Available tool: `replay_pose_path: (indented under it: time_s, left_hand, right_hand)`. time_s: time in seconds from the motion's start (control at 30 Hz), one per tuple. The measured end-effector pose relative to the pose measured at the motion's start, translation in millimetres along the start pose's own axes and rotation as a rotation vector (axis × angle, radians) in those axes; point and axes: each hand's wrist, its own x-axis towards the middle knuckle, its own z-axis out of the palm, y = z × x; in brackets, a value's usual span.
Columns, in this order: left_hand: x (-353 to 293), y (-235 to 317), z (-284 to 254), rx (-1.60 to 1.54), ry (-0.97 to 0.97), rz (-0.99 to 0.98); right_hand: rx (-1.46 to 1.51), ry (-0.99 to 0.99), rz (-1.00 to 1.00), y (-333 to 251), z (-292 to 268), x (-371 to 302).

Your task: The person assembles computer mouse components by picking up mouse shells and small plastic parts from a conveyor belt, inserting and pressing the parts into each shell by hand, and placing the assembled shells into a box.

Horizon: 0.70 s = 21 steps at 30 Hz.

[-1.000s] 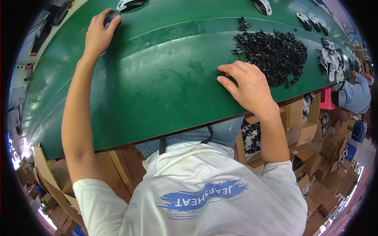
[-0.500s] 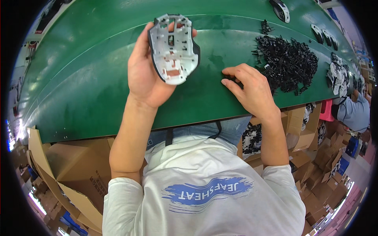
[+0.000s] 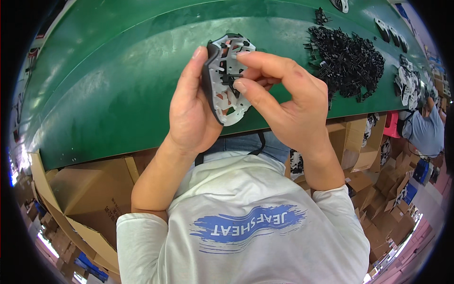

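My left hand [image 3: 191, 111] is closed around a computer mouse shell [image 3: 220, 106], white inside with a black outer side. The shell is tilted, its hollow inner side turned toward my right hand [image 3: 283, 90]. Between the thumb and fingers of that hand is a small black plastic part [image 3: 231, 78] with thin prongs. It sits at the middle of the shell's inside; whether it is seated there I cannot tell. To the right on the green table [image 3: 118, 94] lies a heap of similar small black plastic parts [image 3: 350, 64].
White and black mouse shells [image 3: 406, 87] are piled at the table's right end, with several more in a row [image 3: 391, 35] behind. Open cardboard boxes [image 3: 90, 184] stand below the front edge on both sides. Another person [image 3: 425, 125] sits at the far right.
My left hand has brought the shell nearer and to the right, turning it on its side. My right hand has moved from the table up to the shell with the black part.
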Motion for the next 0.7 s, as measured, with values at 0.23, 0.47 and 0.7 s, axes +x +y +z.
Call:
replay_pose_path:
  time_s: [0.23,0.47,0.7]
  left_hand:
    - [-7,-7,-1,0.003,-0.087,-0.052]
    - [-9,-16,21,0.117,0.136,-0.069]
    - [-10,-19,17,0.08,0.108,-0.093]
  right_hand:
    - [-0.053,-0.026,-0.027,4,-9,-5]
    - [-0.079,-0.002,0.081,7,-8,-5]
    - [-0.012,-0.004,0.173,5,-10,-8]
